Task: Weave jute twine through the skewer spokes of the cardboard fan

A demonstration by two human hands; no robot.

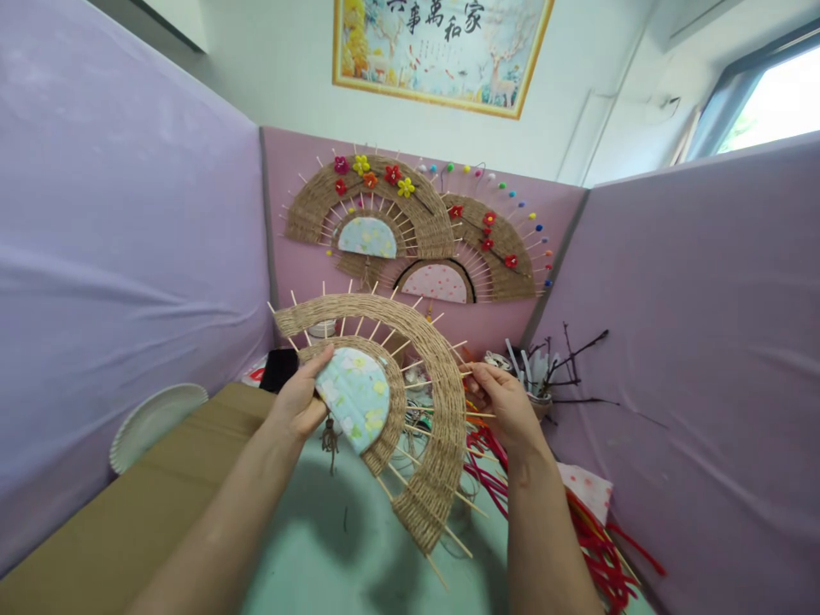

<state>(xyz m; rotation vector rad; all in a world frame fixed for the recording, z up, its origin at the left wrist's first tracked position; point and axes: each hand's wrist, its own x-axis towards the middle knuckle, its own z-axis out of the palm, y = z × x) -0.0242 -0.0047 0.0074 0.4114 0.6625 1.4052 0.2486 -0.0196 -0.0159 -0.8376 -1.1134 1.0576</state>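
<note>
A half-round fan woven of brown twine point(447, 384) over thin wooden sticks is held tilted above the table. My left hand point(300, 400) grips it at the flat edge, thumb on the blue flowered cloth half-circle point(359, 400). A twine tassel point(330, 436) hangs below that hand. At the fan's outer right edge, my right hand point(506, 403) is closed in a pinch on a stick tip point(466, 371). Stick ends of uneven length stick out past the outer woven band, longer toward the lower right.
Finished fans with felt-like flowers point(392, 174) hang on the pink back panel point(307, 273). Red pipe cleaners point(606, 564) and a pot of dark twigs point(570, 359) are at the right. A brown board point(128, 504) and white plate point(154, 418) are at the left. Purple cloth walls point(692, 342) stand on both sides.
</note>
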